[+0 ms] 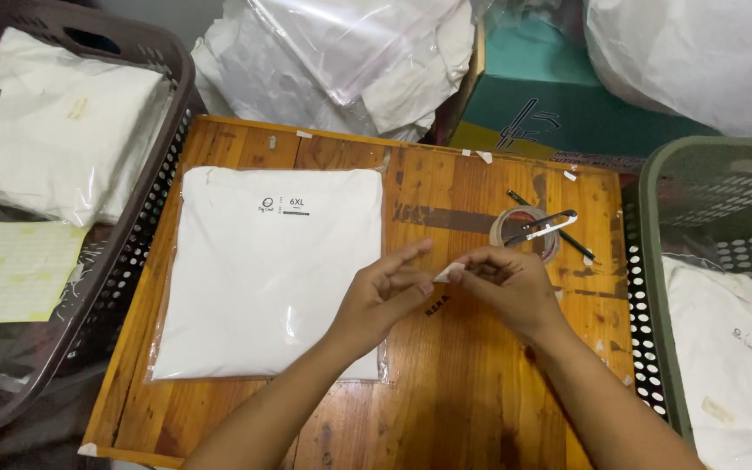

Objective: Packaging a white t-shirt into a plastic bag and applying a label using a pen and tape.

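Note:
A folded white garment in a clear plastic bag (263, 270) lies flat on the left half of a small wooden table (480, 383). My left hand (385, 296) rests over the bag's right edge, fingers partly spread. My right hand (506, 283) is just beside it and pinches a small white piece, likely tape or a sticker (446, 271), between thumb and fingers. The fingertips of both hands meet at that piece.
A roll of clear tape (524, 233), small white snips (541, 226) and a dark pen (559, 231) lie at the table's back right. A brown basket (145, 218) of bagged garments stands left, a green basket (654, 261) right. Plastic bags and a teal box are piled behind.

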